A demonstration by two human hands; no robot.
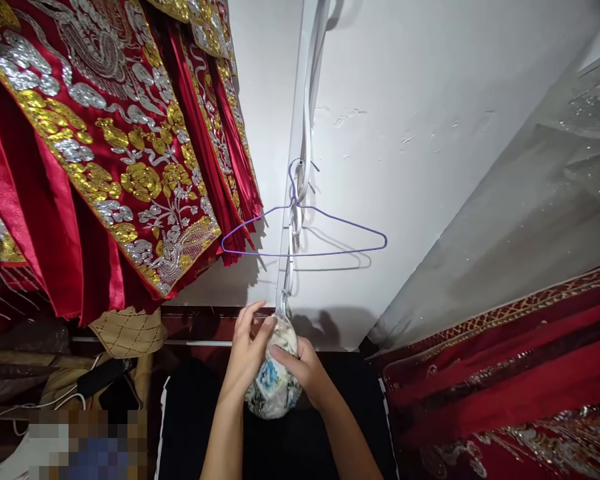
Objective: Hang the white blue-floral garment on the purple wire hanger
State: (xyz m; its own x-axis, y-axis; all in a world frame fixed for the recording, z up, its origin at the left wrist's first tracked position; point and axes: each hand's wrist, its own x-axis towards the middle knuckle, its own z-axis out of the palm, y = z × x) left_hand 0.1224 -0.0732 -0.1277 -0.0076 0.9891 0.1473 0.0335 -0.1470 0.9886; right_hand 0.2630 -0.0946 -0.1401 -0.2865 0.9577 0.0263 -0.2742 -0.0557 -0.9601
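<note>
**Both hands on floral bundle**

Left hand [247, 357] and right hand [305, 370] wrapped around floral bundle [275, 380], low centre, fingers closed on it. White strap [300, 167] running up from bundle. Purple wire hanger [305, 233] above on white wall [430, 133]. Red embroidered garments [105, 147] hanging left, more right.

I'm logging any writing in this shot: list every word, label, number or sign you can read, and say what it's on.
None: no legible text anywhere.
The floral cloth bundle held by the left hand and right hand shows only a printed pattern.
The red embroidered garment shows ornament, no letters.
The purple wire hanger is unmarked.
The pixelated patch is unreadable.
</note>
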